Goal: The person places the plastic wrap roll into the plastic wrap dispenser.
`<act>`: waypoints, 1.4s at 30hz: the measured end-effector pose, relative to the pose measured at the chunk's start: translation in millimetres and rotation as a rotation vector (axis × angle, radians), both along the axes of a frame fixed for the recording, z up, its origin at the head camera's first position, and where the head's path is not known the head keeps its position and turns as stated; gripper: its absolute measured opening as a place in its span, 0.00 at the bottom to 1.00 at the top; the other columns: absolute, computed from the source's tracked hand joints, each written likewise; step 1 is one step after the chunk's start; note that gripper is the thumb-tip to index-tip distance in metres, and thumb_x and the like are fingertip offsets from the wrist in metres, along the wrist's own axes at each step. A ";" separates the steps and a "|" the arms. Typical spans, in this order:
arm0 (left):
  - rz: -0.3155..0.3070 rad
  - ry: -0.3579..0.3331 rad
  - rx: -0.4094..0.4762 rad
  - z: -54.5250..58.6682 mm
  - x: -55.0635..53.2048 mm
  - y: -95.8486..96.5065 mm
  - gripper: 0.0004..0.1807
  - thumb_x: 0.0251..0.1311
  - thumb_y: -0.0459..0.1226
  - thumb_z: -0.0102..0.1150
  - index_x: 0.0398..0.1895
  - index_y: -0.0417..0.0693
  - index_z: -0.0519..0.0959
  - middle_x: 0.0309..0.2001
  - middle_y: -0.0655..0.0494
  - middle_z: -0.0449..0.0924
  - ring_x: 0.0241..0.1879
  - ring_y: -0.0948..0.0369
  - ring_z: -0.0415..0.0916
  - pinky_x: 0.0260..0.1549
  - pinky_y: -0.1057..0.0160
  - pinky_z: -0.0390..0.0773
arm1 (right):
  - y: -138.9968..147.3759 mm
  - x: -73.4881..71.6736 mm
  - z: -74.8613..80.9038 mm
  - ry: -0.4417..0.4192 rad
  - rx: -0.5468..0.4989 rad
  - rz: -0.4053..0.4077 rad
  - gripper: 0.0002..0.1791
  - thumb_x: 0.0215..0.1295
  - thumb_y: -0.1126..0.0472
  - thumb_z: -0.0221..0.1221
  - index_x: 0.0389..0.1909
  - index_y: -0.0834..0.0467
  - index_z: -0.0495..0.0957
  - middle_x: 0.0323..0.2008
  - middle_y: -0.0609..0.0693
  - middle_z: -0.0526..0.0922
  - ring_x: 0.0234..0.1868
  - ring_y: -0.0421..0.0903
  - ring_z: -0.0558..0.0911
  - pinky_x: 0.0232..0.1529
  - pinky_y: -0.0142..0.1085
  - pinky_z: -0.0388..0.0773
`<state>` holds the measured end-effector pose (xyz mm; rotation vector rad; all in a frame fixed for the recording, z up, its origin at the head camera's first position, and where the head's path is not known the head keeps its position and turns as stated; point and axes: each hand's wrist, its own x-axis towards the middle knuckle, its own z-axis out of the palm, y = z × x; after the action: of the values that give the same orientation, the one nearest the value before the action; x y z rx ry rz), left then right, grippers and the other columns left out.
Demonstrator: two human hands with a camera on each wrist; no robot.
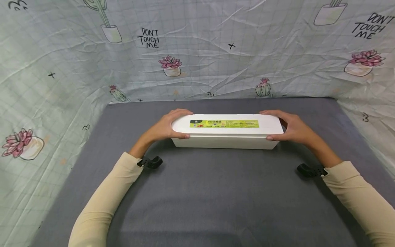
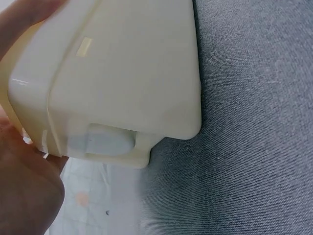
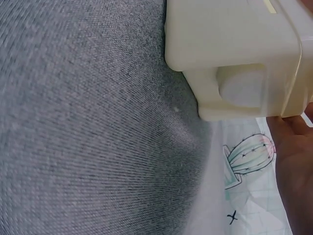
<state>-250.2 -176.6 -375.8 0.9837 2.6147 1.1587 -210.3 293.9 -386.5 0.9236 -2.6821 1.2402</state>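
A long white cling film dispenser (image 1: 228,141) lies crosswise on the grey cloth, its lid down. A yellow-green label (image 1: 224,124) with printed text runs along the top. My left hand (image 1: 167,124) grips the left end, thumb on the near side and fingers over the far edge. At the opposite end my right hand (image 1: 293,128) holds it the same way. Both wrist views show the dispenser's (image 2: 132,63) end walls, each with an opening and a pale rounded part (image 3: 239,85) inside. The far-side fingertips are mostly hidden behind the box.
Grey cloth (image 1: 203,192) covers the table under the dispenser. Behind and at the sides hangs a pale sheet (image 1: 210,51) printed with cacti and lettering. Black straps with mounts (image 1: 151,162) sit on both wrists, below the dispenser's ends in the head view.
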 end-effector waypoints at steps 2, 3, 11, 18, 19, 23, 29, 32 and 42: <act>-0.006 -0.012 -0.001 0.0 0.4 -0.5 0.44 0.48 0.47 0.80 0.71 0.57 0.72 0.70 0.58 0.69 0.68 0.55 0.61 0.58 0.47 0.64 | 2.6 -3.0 -3.9 -0.006 0.018 0.002 0.49 0.45 0.72 0.78 0.71 0.55 0.70 0.61 0.42 0.75 0.46 0.33 0.78 0.40 0.25 0.75; -0.007 -0.015 -0.004 -0.3 0.6 -0.7 0.44 0.48 0.47 0.80 0.71 0.57 0.72 0.70 0.58 0.69 0.68 0.55 0.61 0.58 0.47 0.64 | 3.3 -4.2 -5.1 -0.012 0.021 0.003 0.49 0.45 0.71 0.78 0.72 0.54 0.70 0.62 0.43 0.75 0.46 0.33 0.78 0.41 0.25 0.74; -0.013 -0.020 -0.021 0.6 -2.9 -1.5 0.44 0.48 0.49 0.80 0.71 0.55 0.72 0.70 0.58 0.69 0.66 0.56 0.64 0.56 0.50 0.66 | 3.3 -5.7 -5.4 -0.056 0.000 0.018 0.48 0.47 0.70 0.78 0.72 0.53 0.70 0.66 0.48 0.74 0.49 0.33 0.77 0.42 0.24 0.74; -0.036 -0.051 -0.029 -2.1 -2.9 -1.8 0.44 0.51 0.49 0.78 0.72 0.53 0.71 0.71 0.56 0.69 0.63 0.56 0.67 0.54 0.51 0.68 | 3.6 -1.3 -6.0 -0.126 -0.003 0.010 0.44 0.54 0.67 0.75 0.73 0.50 0.70 0.63 0.44 0.74 0.47 0.38 0.80 0.40 0.29 0.77; -0.041 -0.054 -0.034 -2.4 -2.8 -1.8 0.44 0.52 0.49 0.77 0.73 0.53 0.70 0.71 0.56 0.68 0.64 0.56 0.66 0.55 0.50 0.68 | 4.1 -1.2 -6.4 -0.139 -0.007 0.017 0.44 0.55 0.67 0.75 0.73 0.50 0.69 0.63 0.44 0.74 0.47 0.39 0.80 0.39 0.30 0.78; -0.076 -0.056 -0.056 -1.6 -5.0 -2.2 0.46 0.52 0.48 0.76 0.75 0.52 0.67 0.74 0.54 0.64 0.69 0.53 0.60 0.62 0.44 0.62 | 7.2 -3.8 -7.4 -0.185 -0.002 0.084 0.48 0.56 0.68 0.74 0.76 0.52 0.63 0.66 0.47 0.69 0.51 0.40 0.77 0.43 0.32 0.77; -0.202 0.094 -0.096 -10.3 -7.5 -9.4 0.57 0.46 0.46 0.82 0.79 0.44 0.60 0.77 0.43 0.56 0.76 0.50 0.51 0.71 0.40 0.48 | 11.3 -6.5 -12.3 -0.124 0.070 0.200 0.66 0.45 0.64 0.81 0.82 0.51 0.49 0.76 0.55 0.56 0.65 0.35 0.62 0.52 0.26 0.68; -0.230 0.134 -0.068 -14.8 -6.4 -12.4 0.60 0.44 0.45 0.84 0.79 0.45 0.59 0.78 0.42 0.53 0.77 0.49 0.49 0.70 0.38 0.49 | 13.0 -5.3 -14.9 -0.037 0.093 0.197 0.67 0.42 0.62 0.82 0.82 0.53 0.50 0.76 0.58 0.56 0.69 0.32 0.58 0.57 0.23 0.62; -0.201 0.128 -0.028 -18.2 -4.7 -14.5 0.55 0.48 0.42 0.81 0.79 0.49 0.60 0.77 0.50 0.56 0.73 0.49 0.52 0.65 0.39 0.56 | 12.1 -1.6 -14.5 0.108 0.123 0.154 0.58 0.44 0.64 0.81 0.78 0.55 0.62 0.74 0.59 0.62 0.69 0.30 0.60 0.54 0.23 0.63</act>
<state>-254.9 -191.0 -394.0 1.3205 2.5446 1.0413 -211.9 305.9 -401.0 1.1971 -2.6710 1.0247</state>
